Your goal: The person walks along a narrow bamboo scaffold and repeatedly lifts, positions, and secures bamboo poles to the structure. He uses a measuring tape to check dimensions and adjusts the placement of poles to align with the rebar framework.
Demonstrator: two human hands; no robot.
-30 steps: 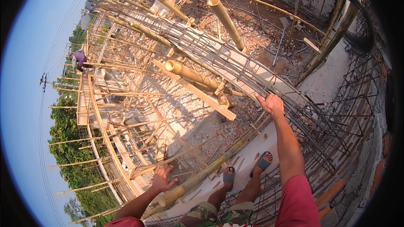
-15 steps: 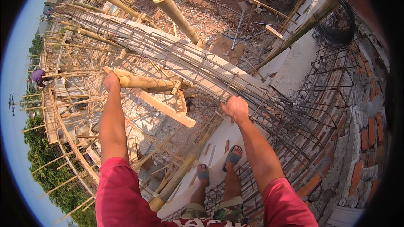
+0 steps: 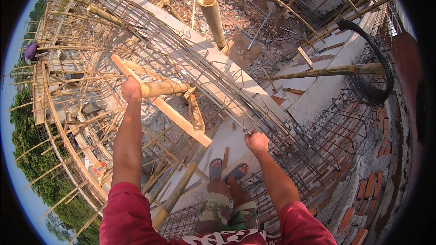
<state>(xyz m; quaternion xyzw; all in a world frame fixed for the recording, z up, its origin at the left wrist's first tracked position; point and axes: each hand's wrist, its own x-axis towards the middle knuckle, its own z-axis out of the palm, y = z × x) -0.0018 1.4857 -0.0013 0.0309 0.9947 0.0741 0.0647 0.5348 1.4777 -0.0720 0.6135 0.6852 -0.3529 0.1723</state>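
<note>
My left hand (image 3: 131,89) is closed around a wooden board (image 3: 178,117), beside the end of a thick bamboo pole (image 3: 164,89). The board slants down to the right, past a short wooden brace (image 3: 196,112). To the right, my right hand (image 3: 257,142) is curled at the near edge of a long steel rebar cage (image 3: 204,70), its fingers around a bar there. The cage lies along a pale concrete beam (image 3: 240,77). My sandalled feet (image 3: 227,170) stand on a pale surface below, between my arms.
An upright bamboo post (image 3: 212,20) rises beyond the cage. A coil of black wire (image 3: 374,79) hangs at right above more rebar and broken brickwork (image 3: 359,190). Bamboo scaffolding (image 3: 68,122) drops away at left, where another person (image 3: 32,51) is far off. Rubble covers the lower ground.
The view has shifted and turned. My feet have moved closer together. My right hand has shifted nearer to me along the cage's edge; my left stays on the board.
</note>
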